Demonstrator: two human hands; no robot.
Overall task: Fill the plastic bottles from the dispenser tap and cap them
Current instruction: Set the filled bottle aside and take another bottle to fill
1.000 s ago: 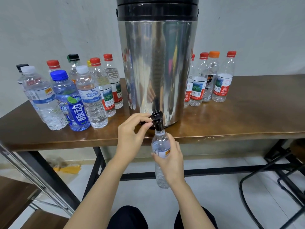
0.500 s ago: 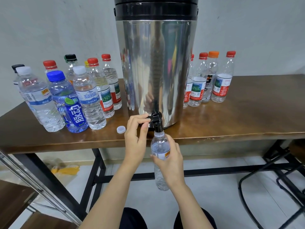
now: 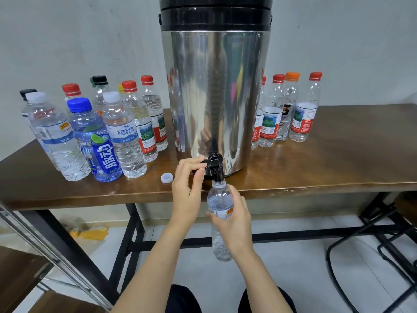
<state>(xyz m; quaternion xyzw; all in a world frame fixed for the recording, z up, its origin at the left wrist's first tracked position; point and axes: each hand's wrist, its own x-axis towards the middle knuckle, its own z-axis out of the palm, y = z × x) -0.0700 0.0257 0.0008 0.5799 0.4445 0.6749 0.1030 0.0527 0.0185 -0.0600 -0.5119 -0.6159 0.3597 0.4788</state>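
A tall steel dispenser (image 3: 214,98) with a black lid stands on the brown table (image 3: 327,168). Its black tap (image 3: 213,164) juts over the front edge. My left hand (image 3: 187,188) pinches the tap's lever with thumb and fingers. My right hand (image 3: 234,222) grips a clear uncapped bottle (image 3: 220,199) by its middle, mouth right under the spout; the bottle hangs below table level. A loose white cap (image 3: 167,178) lies on the table left of the tap.
Several capped bottles (image 3: 121,136) stand left of the dispenser, among them a blue-labelled one (image 3: 97,143). More red- and orange-capped bottles (image 3: 302,109) stand at its right. Black table legs and a chair frame (image 3: 361,256) lie below.
My left forearm has swung right, uncovering the white cap on the table. The view has shifted slightly. Both hands keep their hold on the lever and the bottle.
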